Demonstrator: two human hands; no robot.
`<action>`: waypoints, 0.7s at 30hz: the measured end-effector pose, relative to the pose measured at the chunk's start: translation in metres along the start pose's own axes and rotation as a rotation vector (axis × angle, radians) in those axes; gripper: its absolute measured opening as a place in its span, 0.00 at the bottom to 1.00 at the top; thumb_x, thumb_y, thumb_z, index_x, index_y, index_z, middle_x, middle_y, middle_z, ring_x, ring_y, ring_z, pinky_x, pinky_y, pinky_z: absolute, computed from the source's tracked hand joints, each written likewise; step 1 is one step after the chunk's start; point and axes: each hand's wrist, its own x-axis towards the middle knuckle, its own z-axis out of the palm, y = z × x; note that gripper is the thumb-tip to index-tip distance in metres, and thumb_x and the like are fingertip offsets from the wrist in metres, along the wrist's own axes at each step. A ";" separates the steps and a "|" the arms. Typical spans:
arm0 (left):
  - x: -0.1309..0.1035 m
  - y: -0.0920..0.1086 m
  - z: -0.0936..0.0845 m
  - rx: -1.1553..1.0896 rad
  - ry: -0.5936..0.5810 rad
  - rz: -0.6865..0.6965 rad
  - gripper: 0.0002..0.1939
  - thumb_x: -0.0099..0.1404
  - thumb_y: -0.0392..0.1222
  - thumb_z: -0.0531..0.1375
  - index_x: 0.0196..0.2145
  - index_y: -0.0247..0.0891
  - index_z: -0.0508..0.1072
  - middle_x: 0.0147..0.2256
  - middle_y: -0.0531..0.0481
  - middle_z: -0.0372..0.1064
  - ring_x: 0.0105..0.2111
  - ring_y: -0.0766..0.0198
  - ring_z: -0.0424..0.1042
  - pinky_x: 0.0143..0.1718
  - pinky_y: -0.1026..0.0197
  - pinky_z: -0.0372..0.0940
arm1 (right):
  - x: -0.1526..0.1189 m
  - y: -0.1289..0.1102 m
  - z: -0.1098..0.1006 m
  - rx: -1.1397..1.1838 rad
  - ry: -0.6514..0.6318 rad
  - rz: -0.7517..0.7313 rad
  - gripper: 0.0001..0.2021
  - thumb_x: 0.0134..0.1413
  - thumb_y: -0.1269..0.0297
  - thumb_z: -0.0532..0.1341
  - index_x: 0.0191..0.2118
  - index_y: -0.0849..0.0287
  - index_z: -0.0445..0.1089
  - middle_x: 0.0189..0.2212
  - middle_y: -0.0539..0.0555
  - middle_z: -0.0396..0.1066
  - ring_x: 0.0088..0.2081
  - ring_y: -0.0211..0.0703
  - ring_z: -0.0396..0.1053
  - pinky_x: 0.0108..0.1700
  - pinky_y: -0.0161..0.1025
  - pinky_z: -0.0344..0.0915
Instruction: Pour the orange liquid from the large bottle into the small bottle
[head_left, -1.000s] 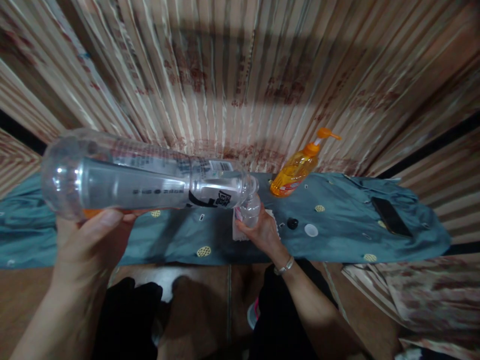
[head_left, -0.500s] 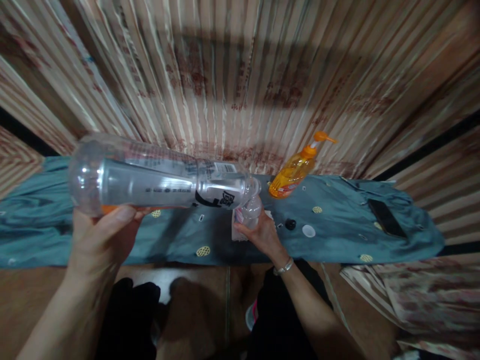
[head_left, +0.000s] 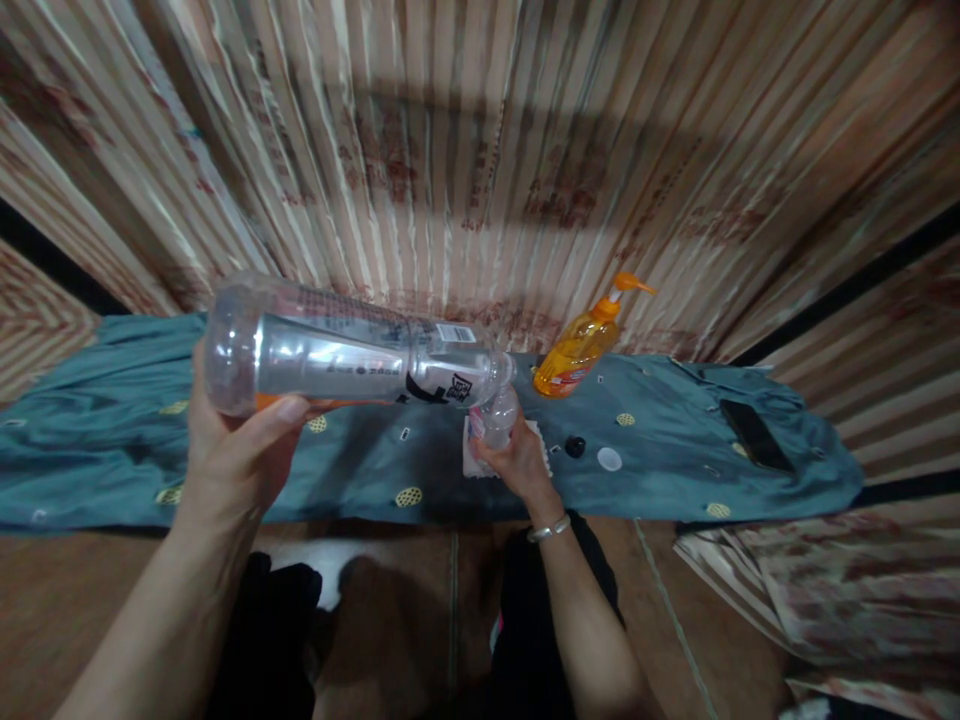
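A large clear plastic bottle [head_left: 337, 350] with a silvery label lies tipped almost level in my left hand [head_left: 247, 440], which is closed round its base end. Its neck points right and meets the top of a small clear bottle [head_left: 496, 418]. Around that small bottle my right hand [head_left: 520, 460] is wrapped, keeping it upright. Whether the two mouths touch, I cannot tell. Beneath the small bottle a pale cloth [head_left: 472, 462] lies on the teal bench cover. Any liquid passing between the bottles is not visible.
Right of my right hand lie a black cap [head_left: 575, 446] and a white round lid [head_left: 609, 459]. Behind them stands an orange pump bottle [head_left: 577, 355]. A black phone [head_left: 756, 436] rests at the right on the teal cover [head_left: 660, 470]. A striped curtain [head_left: 450, 150] hangs behind.
The large bottle and my left hand have moved right in view, and the bottle's neck sits lower over the small bottle. My right hand keeps its hold; the view has shifted slightly.
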 end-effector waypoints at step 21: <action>-0.003 0.001 -0.002 0.035 -0.070 0.047 0.29 0.40 0.38 0.71 0.42 0.46 0.70 0.43 0.50 0.67 0.37 0.59 0.70 0.42 0.46 0.70 | -0.003 0.003 0.005 0.042 0.023 0.017 0.35 0.44 0.60 0.65 0.59 0.60 0.54 0.43 0.58 0.74 0.42 0.51 0.74 0.43 0.45 0.71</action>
